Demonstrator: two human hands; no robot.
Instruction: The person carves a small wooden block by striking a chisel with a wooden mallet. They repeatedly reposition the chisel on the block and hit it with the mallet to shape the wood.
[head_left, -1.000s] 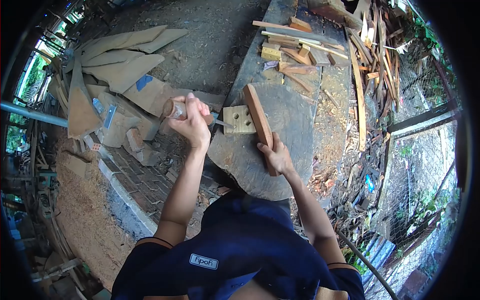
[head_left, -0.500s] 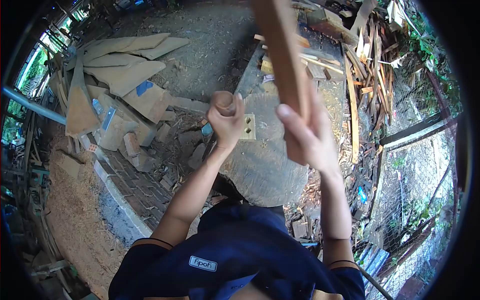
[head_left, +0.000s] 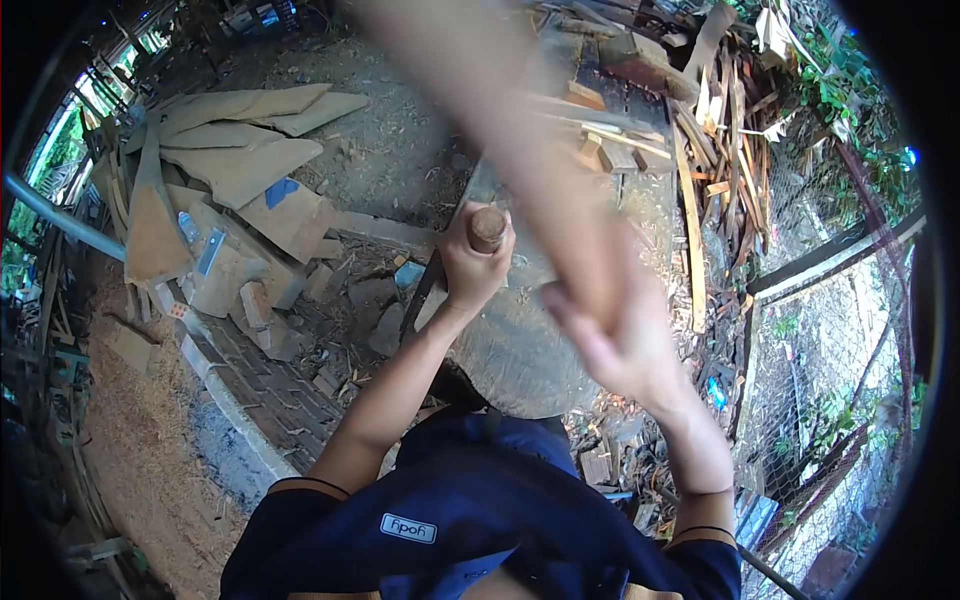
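Note:
My left hand (head_left: 476, 262) is closed around an upright round wooden handle (head_left: 487, 228) whose flat top faces me. Whatever lies at the handle's lower end is hidden under the fist. Blurred by motion, a long, thick wooden bar (head_left: 520, 165) slants up and left from my right hand (head_left: 632, 340), whose fingers wrap its near end. The bar's far end passes out of the top of the view. Both hands are above a broad wooden stump or slab (head_left: 525, 350) with a worn top.
Offcuts and sticks (head_left: 625, 140) lie at the far end of the work surface. Scrap wood (head_left: 735, 150) is heaped to the right beside a wire mesh fence (head_left: 800, 370). Large wooden slabs (head_left: 235, 150) lean at the left. A low brick edge (head_left: 270, 400) borders sawdust-covered ground (head_left: 140, 430).
The wooden bar's far end has swung left, and my right hand has shifted slightly downward. My left hand has moved a little right, with the handle's top now facing up more plainly.

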